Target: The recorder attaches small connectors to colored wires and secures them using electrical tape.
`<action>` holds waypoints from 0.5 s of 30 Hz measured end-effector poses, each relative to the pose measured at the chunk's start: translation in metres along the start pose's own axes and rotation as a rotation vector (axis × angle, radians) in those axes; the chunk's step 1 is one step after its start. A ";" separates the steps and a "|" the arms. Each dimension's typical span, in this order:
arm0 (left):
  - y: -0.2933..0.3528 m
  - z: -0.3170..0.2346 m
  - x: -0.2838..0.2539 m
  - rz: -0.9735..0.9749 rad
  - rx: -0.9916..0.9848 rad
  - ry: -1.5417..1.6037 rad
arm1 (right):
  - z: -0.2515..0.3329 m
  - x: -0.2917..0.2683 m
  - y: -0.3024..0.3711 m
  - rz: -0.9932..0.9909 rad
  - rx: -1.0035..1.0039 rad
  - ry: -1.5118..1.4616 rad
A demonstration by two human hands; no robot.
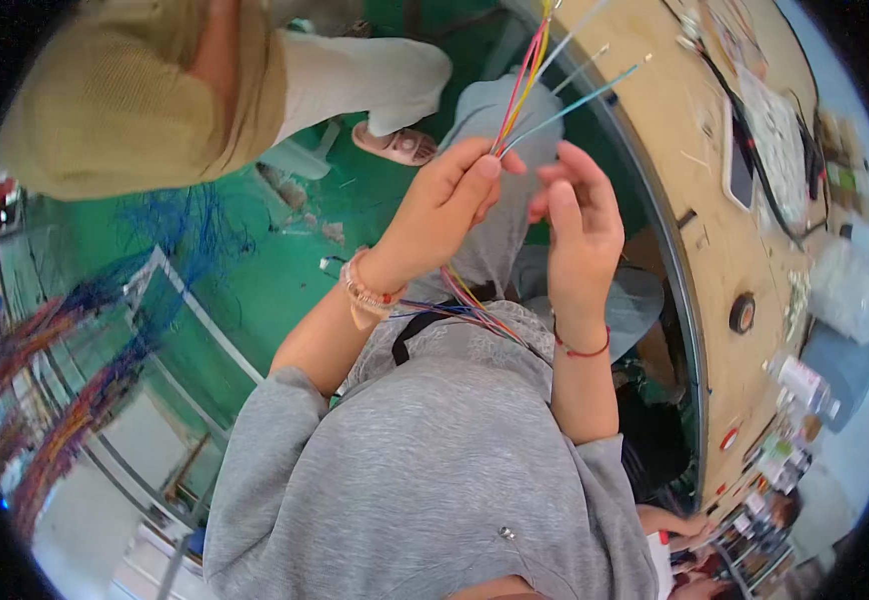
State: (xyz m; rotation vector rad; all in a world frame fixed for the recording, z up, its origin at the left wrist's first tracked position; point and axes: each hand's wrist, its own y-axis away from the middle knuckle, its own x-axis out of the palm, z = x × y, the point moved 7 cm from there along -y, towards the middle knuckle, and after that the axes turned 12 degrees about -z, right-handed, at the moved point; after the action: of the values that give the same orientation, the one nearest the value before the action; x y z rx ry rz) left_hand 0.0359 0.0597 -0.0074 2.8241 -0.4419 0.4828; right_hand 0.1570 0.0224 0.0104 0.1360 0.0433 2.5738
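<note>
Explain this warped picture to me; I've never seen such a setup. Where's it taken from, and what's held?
It comes from a wide fisheye camera worn on someone's head, looking down, so straight edges bend. There is no machine: the wearer's bare left hand pinches coloured wires, while the right hand, half open beside it, seems to hold nothing. On the wooden tabletop at the right lie a dark roll, perhaps tape, a flat pale-edged device and a clear bottle.
</note>
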 end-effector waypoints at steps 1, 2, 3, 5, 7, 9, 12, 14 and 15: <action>0.001 -0.002 0.000 0.037 0.010 -0.053 | 0.004 0.007 -0.004 -0.022 0.001 -0.093; 0.002 -0.005 0.001 0.074 0.021 -0.106 | 0.007 0.011 -0.006 -0.043 -0.001 -0.187; 0.001 -0.004 0.012 0.085 0.028 -0.104 | 0.012 0.002 -0.014 -0.048 -0.012 -0.187; 0.001 -0.002 0.034 0.110 0.021 -0.108 | 0.022 -0.013 -0.026 -0.004 -0.046 -0.173; 0.001 -0.001 0.036 0.101 0.006 -0.102 | 0.026 -0.016 -0.026 -0.040 -0.020 -0.208; -0.001 0.002 0.037 0.077 -0.010 -0.091 | 0.028 -0.018 -0.026 -0.052 0.006 -0.277; -0.003 0.000 0.041 0.064 0.051 -0.158 | 0.029 -0.022 -0.031 -0.049 -0.011 -0.257; -0.003 0.001 0.040 0.026 0.064 -0.186 | 0.028 -0.025 -0.032 -0.057 0.000 -0.267; -0.004 0.001 0.041 0.026 0.062 -0.190 | 0.027 -0.026 -0.033 -0.065 0.006 -0.273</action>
State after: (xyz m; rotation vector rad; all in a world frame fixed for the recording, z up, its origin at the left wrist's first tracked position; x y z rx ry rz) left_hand 0.0743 0.0527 0.0056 2.9403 -0.5089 0.2376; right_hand 0.1997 0.0363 0.0332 0.4790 -0.0455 2.4673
